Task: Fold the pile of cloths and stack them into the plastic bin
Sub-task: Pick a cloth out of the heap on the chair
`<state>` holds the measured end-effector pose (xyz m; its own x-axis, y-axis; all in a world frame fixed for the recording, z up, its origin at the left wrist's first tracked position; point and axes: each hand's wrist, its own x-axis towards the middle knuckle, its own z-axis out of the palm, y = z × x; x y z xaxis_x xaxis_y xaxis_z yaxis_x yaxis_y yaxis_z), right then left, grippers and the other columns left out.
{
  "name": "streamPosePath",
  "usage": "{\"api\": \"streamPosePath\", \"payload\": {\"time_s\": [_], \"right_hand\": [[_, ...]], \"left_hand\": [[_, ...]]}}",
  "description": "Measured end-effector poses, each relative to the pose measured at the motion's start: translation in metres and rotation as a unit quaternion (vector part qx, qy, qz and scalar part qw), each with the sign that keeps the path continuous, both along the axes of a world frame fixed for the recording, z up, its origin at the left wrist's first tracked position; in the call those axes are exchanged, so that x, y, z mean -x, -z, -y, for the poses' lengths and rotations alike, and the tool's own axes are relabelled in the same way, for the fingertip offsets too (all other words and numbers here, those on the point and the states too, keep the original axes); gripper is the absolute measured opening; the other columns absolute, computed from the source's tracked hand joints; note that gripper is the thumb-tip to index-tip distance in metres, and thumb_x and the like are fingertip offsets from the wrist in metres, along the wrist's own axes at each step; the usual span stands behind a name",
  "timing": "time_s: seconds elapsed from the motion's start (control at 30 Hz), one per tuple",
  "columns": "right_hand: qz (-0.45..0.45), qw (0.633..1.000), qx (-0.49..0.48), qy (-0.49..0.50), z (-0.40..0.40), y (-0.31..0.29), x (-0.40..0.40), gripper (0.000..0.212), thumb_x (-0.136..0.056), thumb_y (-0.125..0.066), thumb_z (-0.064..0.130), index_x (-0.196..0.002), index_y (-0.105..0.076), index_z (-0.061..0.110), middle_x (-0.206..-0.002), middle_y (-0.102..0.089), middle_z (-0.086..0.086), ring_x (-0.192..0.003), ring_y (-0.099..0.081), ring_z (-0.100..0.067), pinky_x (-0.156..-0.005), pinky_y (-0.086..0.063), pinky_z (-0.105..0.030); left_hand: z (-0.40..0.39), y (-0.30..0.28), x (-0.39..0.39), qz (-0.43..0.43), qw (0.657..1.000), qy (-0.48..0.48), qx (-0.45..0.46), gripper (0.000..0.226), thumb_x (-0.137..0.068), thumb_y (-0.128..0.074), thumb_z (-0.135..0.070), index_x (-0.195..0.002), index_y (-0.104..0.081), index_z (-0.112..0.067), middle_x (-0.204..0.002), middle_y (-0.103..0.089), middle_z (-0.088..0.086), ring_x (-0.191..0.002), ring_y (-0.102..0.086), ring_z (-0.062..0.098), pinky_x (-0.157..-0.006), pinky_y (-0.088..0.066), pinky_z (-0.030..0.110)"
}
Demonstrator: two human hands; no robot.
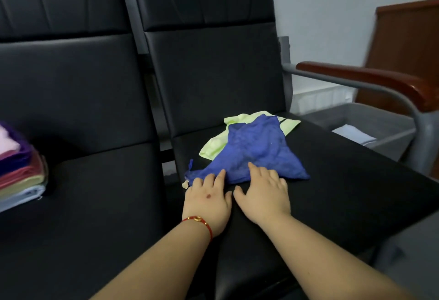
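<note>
A crumpled blue cloth (255,151) lies on the black seat (344,181) of the right-hand chair, over a pale green cloth (213,144) that sticks out behind and to its left. My left hand (209,200) rests flat at the blue cloth's near left corner, fingertips touching its edge. Beside it, my right hand (263,193) lies with straight fingers on the cloth's near edge. A grey plastic bin (380,121) stands on the floor to the right of the chair, with a light blue folded cloth (354,133) inside.
A stack of folded cloths (19,171) in purple, pink, red, yellow and light blue sits on the left chair's seat. A wooden armrest (370,79) on a grey metal frame runs between the right seat and the bin. Brown wooden furniture (408,45) stands behind.
</note>
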<state>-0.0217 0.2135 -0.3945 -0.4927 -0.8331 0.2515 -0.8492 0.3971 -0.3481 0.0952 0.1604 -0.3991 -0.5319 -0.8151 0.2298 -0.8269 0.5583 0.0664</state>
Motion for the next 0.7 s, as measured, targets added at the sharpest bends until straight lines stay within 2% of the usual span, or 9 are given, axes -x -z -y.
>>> {"api": "streamPosePath", "payload": {"time_s": [0.07, 0.17, 0.23, 0.33, 0.4, 0.47, 0.53, 0.6, 0.7], "right_hand": [[-0.012, 0.999, 0.027, 0.027, 0.003, 0.001, 0.0, 0.056, -0.089, -0.047, 0.042, -0.14, -0.039, 0.02, -0.131, -0.047, 0.0, -0.123, -0.038, -0.021, -0.102, -0.027, -0.033], [-0.044, 0.995, 0.067, 0.062, 0.006, 0.008, -0.001, 0.026, -0.08, -0.063, 0.036, -0.099, -0.065, 0.018, -0.096, -0.062, -0.003, -0.095, -0.054, -0.025, -0.085, -0.036, -0.036], [-0.092, 0.99, 0.077, 0.078, 0.003, 0.006, -0.001, 0.02, -0.075, -0.069, 0.037, -0.085, -0.065, 0.02, -0.08, -0.065, 0.0, -0.082, -0.058, -0.023, -0.078, -0.036, -0.035], [-0.083, 0.995, -0.001, 0.059, -0.009, -0.002, -0.003, 0.028, -0.09, -0.052, 0.042, -0.111, -0.053, 0.025, -0.103, -0.066, 0.003, -0.103, -0.054, -0.019, -0.088, -0.028, -0.032], [-0.093, 0.994, -0.008, 0.063, -0.017, -0.002, -0.006, 0.028, -0.089, -0.054, 0.038, -0.112, -0.049, 0.024, -0.102, -0.067, 0.001, -0.102, -0.056, -0.021, -0.086, -0.028, -0.032], [-0.103, 0.993, 0.015, 0.051, -0.026, -0.004, -0.018, 0.028, -0.072, -0.073, 0.026, -0.094, -0.056, 0.019, -0.077, -0.069, -0.003, -0.08, -0.062, -0.026, -0.072, -0.028, -0.035], [-0.129, 0.991, 0.021, 0.001, -0.033, -0.004, -0.028, 0.039, -0.039, -0.085, 0.011, -0.066, -0.057, 0.016, -0.046, -0.055, -0.002, -0.051, -0.055, -0.026, -0.062, -0.02, -0.035], [-0.146, 0.989, -0.011, -0.023, -0.04, -0.013, -0.043, 0.03, -0.053, -0.081, 0.014, -0.074, -0.059, 0.017, -0.059, -0.062, -0.003, -0.063, -0.058, -0.026, -0.07, -0.025, -0.035], [-0.117, 0.986, -0.066, -0.1, -0.041, -0.02, -0.082, 0.023, -0.09, -0.049, 0.02, -0.112, -0.051, 0.023, -0.113, -0.063, -0.002, -0.11, -0.053, -0.027, -0.089, -0.033, -0.034]], "left_hand": [[0.004, 0.005, 0.005, -0.047, 0.998, -0.002, 0.051, 0.057, -0.076, -0.029, -0.044, -0.103, -0.069, -0.015, -0.089, -0.065, 0.004, -0.073, -0.062, 0.024, -0.061, -0.049, 0.034], [0.002, 0.006, 0.004, -0.06, 0.996, 0.005, 0.073, 0.032, -0.07, -0.038, -0.037, -0.066, -0.063, -0.017, -0.062, -0.054, 0.0, -0.049, -0.054, 0.019, -0.043, -0.041, 0.028], [-0.004, 0.002, 0.0, -0.047, 0.996, 0.022, 0.07, 0.021, -0.069, -0.047, -0.032, -0.062, -0.058, -0.016, -0.057, -0.052, 0.0, -0.044, -0.051, 0.02, -0.042, -0.037, 0.027], [-0.018, -0.003, -0.009, -0.04, 0.995, 0.04, 0.085, 0.011, -0.056, -0.061, -0.027, -0.058, -0.057, -0.017, -0.053, -0.051, 0.0, -0.041, -0.05, 0.02, -0.04, -0.034, 0.024], [-0.028, -0.006, -0.018, -0.033, 0.992, 0.057, 0.106, 0.005, -0.053, -0.058, -0.023, -0.055, -0.057, -0.018, -0.051, -0.051, -0.001, -0.042, -0.049, 0.019, -0.043, -0.035, 0.023], [-0.038, -0.007, -0.033, -0.02, 0.988, 0.073, 0.135, 0.013, -0.06, -0.045, -0.021, -0.053, -0.056, -0.019, -0.051, -0.05, -0.002, -0.045, -0.049, 0.019, -0.052, -0.033, 0.028], [-0.046, -0.012, -0.055, -0.012, 0.984, 0.089, 0.157, 0.021, -0.064, -0.038, -0.023, -0.057, -0.057, -0.019, -0.055, -0.051, -0.001, -0.051, -0.049, 0.021, -0.059, -0.025, 0.03], [-0.048, -0.016, -0.081, -0.026, 0.976, 0.112, 0.185, 0.021, -0.071, -0.04, -0.025, -0.063, -0.058, -0.018, -0.062, -0.052, 0.0, -0.054, -0.051, 0.022, -0.06, -0.027, 0.031], [-0.051, -0.031, -0.131, -0.07, 0.986, 0.093, 0.121, 0.028, -0.083, -0.037, -0.033, -0.072, -0.057, -0.018, -0.068, -0.056, -0.001, -0.055, -0.057, 0.022, -0.052, -0.042, 0.03]]}}
